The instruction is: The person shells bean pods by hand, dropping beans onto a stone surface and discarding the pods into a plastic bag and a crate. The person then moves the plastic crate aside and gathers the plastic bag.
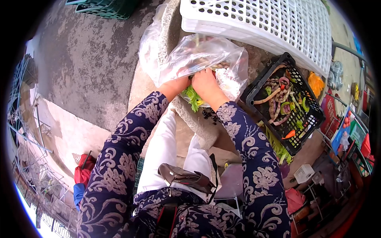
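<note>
Clear plastic bag (pixel 206 51), edge near a black crate (pixel 251 92), meets both hands (pixel 178 86) (pixel 205 85), spread and grip unclear.

Green crate (pixel 104 11) on grey ground (pixel 99 55), white perforated crate (pixel 262 27), orange bag (pixel 316 84), red bundle (pixel 84 170)

White blooms pattern the navy sleeves (pixel 119 158) (quite ornate); the trousers (pixel 160 158) are white, the crate (pixel 291 137) black.
</note>
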Demonstrator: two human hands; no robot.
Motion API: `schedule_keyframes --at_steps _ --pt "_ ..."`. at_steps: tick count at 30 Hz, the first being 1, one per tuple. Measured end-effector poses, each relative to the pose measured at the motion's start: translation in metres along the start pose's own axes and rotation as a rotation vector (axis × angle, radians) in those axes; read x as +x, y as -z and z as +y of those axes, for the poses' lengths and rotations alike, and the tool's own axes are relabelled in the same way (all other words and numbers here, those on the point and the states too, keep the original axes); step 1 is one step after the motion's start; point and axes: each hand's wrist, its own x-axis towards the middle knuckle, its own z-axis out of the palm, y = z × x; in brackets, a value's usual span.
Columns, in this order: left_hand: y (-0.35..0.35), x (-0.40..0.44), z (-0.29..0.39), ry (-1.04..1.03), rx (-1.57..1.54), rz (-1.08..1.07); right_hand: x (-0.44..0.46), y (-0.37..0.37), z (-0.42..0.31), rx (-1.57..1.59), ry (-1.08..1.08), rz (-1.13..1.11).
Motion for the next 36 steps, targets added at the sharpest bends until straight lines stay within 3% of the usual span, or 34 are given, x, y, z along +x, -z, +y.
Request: schedule_keyframes --at_steps 4,8,11,14,17,20,21,24,26,27,29,31,34,36 --pt "0.034 -0.003 0.012 0.08 -0.013 -0.042 -0.016 0.009 0.026 0.155 -0.119 0.085" --pt "0.031 -0.018 0.001 0.061 -0.148 0.115 -0.039 0.02 0.035 0.588 -0.298 0.322" --pt "0.026 -0.022 0.0 0.135 -0.212 0.107 -0.045 0.009 0.031 0.801 -0.41 0.459" --pt "0.036 -0.02 0.009 0.265 -0.296 0.01 -0.051 0.003 0.025 0.804 -0.451 0.461" --pt "0.018 -0.018 -0.006 0.086 -0.277 0.056 -0.051 0.011 0.017 0.557 -0.37 0.336" --pt "0.044 -0.013 0.005 0.074 -0.363 -0.067 -0.04 -0.013 0.007 0.387 -0.343 0.27" --pt "0.038 -0.01 0.002 -0.102 -0.283 0.148 -0.038 -0.014 0.007 0.349 -0.354 0.262" --pt "0.028 -0.022 -0.006 0.074 -0.358 0.082 -0.044 -0.015 0.007 0.529 -0.393 0.479" --pt "0.026 -0.027 -0.003 0.266 -0.434 0.047 -0.052 -0.012 0.003 0.678 -0.476 0.611" --pt "0.022 -0.03 -0.001 0.313 -0.52 0.168 -0.056 -0.012 0.001 0.751 -0.518 0.676" --pt "0.016 -0.034 0.002 0.573 -0.913 0.24 -0.061 -0.014 0.001 1.021 -0.574 0.682" --pt "0.044 -0.026 0.03 1.001 -1.521 0.109 -0.069 -0.017 0.006 1.3 -0.593 0.649" --pt "0.065 -0.018 0.047 0.954 -1.557 -0.15 -0.08 -0.009 0.014 2.288 -0.716 0.411" --pt "0.056 -0.014 0.048 0.621 -1.204 -0.243 -0.088 0.004 0.012 2.424 -0.738 0.433"
